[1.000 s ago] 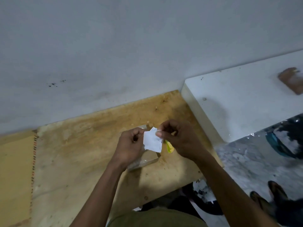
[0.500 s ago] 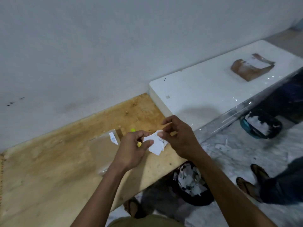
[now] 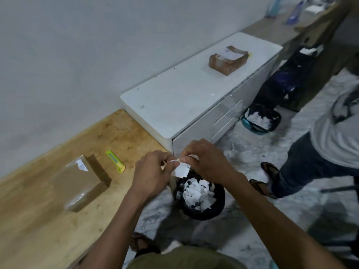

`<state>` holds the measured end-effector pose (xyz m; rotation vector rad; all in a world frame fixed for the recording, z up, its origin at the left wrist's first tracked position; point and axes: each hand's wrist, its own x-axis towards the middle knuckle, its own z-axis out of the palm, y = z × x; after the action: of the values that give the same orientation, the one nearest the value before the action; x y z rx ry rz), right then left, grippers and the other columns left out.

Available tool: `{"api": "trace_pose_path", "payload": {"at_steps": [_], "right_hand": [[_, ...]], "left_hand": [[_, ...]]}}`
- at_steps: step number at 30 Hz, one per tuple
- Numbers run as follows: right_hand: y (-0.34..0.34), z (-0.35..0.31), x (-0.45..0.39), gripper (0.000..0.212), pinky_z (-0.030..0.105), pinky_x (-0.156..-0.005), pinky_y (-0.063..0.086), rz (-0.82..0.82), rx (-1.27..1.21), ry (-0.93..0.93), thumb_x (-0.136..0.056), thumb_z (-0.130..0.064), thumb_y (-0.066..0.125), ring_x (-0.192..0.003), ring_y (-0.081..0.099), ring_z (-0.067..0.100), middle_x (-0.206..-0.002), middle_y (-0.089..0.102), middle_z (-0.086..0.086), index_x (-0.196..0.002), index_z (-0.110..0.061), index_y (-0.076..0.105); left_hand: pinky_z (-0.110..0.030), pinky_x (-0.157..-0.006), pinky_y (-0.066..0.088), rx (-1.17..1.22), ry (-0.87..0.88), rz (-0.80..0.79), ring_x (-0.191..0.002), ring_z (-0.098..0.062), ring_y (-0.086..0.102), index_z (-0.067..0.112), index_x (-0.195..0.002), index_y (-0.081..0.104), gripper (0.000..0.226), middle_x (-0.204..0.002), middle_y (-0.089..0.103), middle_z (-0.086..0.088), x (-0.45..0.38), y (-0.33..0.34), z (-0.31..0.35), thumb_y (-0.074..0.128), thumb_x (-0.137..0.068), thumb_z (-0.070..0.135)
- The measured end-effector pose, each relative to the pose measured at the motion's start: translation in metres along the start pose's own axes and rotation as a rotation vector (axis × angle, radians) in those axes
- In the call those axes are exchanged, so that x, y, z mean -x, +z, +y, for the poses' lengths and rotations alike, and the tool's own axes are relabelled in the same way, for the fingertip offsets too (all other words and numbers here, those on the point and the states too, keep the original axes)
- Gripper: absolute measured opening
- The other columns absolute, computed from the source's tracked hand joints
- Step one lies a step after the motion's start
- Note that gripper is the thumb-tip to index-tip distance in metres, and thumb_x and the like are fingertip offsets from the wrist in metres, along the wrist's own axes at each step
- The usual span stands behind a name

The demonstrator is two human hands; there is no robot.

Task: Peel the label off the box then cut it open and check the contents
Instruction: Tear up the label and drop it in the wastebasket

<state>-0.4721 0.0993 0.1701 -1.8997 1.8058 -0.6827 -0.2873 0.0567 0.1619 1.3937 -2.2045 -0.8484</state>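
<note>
One camera sits on the person's head. It looks forward and down, close over both hands in the middle, with the tabletop (image 3: 38, 220) at lower left and the floor (image 3: 281, 220) at right.

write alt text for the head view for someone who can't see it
Both hands, left hand and right hand, pinch a white label over a black bin of paper scraps. A brown box and yellow-green cutter lie on the wooden table.

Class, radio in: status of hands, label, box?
Both hands, left hand and right hand, pinching label over bin. Box uncut; cutter beside it.
</note>
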Motion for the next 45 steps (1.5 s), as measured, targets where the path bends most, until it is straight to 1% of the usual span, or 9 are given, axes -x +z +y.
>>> {"api": "trace_pose_path", "payload": {"at_steps": [6,9,12,18,27,32,36,39,45], "right_hand": [[-0.012,0.027,0.05,0.009,0.012,-0.064,0.04,0.305,-0.278,0.154,-0.087,-0.016,0.07,-0.067,0.055,0.001,-0.071,0.059,-0.015,-0.078,-0.017,0.069],[-0.023,0.044,0.072,0.019,0.016,-0.062,0.048,0.525,-0.566,0.407,-0.093,-0.018,0.064,-0.061,0.059,0.001,-0.065,0.065,-0.011,-0.075,-0.019,0.067],[-0.045,0.071,0.095,0.018,0.023,-0.059,0.048,0.683,-0.619,0.532,-0.093,-0.024,0.065,-0.055,0.054,0.003,-0.061,0.064,-0.013,-0.075,-0.023,0.068],[-0.033,0.065,0.097,0.005,0.019,-0.049,0.049,0.829,-0.653,0.575,-0.085,-0.019,0.075,-0.048,0.055,0.003,-0.059,0.066,-0.009,-0.087,-0.014,0.076],[0.036,0.059,0.088,0.011,0.023,-0.062,0.052,0.634,-0.568,0.737,-0.089,-0.023,0.071,-0.063,0.062,0.004,-0.072,0.07,-0.005,-0.082,-0.015,0.07],[0.065,0.053,0.086,0.005,0.014,-0.059,0.047,0.624,-0.629,0.744,-0.088,-0.011,0.071,-0.058,0.057,-0.003,-0.073,0.066,-0.003,-0.089,-0.007,0.07],[0.073,0.071,0.087,0.006,0.017,-0.058,0.047,0.611,-0.594,0.788,-0.087,-0.011,0.073,-0.055,0.057,0.001,-0.069,0.068,-0.002,-0.085,-0.006,0.073],[0.071,0.093,0.087,0.009,0.017,-0.06,0.05,0.599,-0.5,0.801,-0.086,-0.016,0.074,-0.059,0.062,0.002,-0.071,0.07,0.0,-0.085,-0.007,0.074],[0.069,0.143,0.08,0.016,0.026,-0.07,0.053,0.497,-0.42,0.911,-0.09,-0.035,0.068,-0.07,0.066,0.009,-0.076,0.071,-0.006,-0.088,-0.021,0.074]], "left_hand": [[-0.026,-0.056,0.047,0.278,-0.059,0.013,-0.053,-0.003,0.056,0.014,-0.071,0.073,0.019,-0.067,0.069,0.007,0.003,0.045,0.05,0.074,-0.087,0.024],[-0.015,-0.058,0.047,0.508,-0.213,0.073,-0.058,-0.001,0.057,0.013,-0.076,0.074,0.014,-0.075,0.072,0.004,-0.006,0.057,0.053,0.073,-0.089,0.018],[-0.022,-0.056,0.049,0.603,-0.268,0.16,-0.058,-0.007,0.056,0.012,-0.086,0.075,0.009,-0.074,0.07,-0.001,-0.017,0.05,0.029,0.07,-0.091,0.019],[-0.027,-0.063,0.047,0.583,-0.18,0.037,-0.064,-0.014,0.057,0.015,-0.092,0.077,0.008,-0.072,0.07,-0.011,-0.033,0.062,0.01,0.073,-0.09,0.022],[-0.03,-0.06,0.044,0.66,-0.287,-0.126,-0.059,-0.019,0.05,0.008,-0.088,0.07,0.004,-0.068,0.06,-0.011,-0.024,0.081,-0.029,0.069,-0.091,0.01],[-0.037,-0.074,0.053,0.543,-0.244,-0.147,-0.072,-0.02,0.063,0.027,-0.077,0.073,0.015,-0.078,0.072,-0.005,-0.021,0.102,-0.053,0.073,-0.088,0.017],[-0.03,-0.067,0.055,0.419,-0.185,-0.145,-0.068,-0.019,0.069,0.023,-0.076,0.076,0.012,-0.079,0.076,-0.003,-0.026,0.12,-0.051,0.074,-0.088,0.023],[-0.016,-0.053,0.038,0.276,-0.11,-0.159,-0.053,-0.009,0.054,0.01,-0.075,0.074,0.024,-0.063,0.066,-0.008,-0.035,0.135,-0.041,0.068,-0.093,0.025],[-0.02,-0.046,0.031,0.127,-0.045,-0.18,-0.048,-0.005,0.041,0.001,-0.067,0.062,0.042,-0.055,0.053,-0.007,-0.059,0.179,-0.024,0.054,-0.101,0.022]]}}
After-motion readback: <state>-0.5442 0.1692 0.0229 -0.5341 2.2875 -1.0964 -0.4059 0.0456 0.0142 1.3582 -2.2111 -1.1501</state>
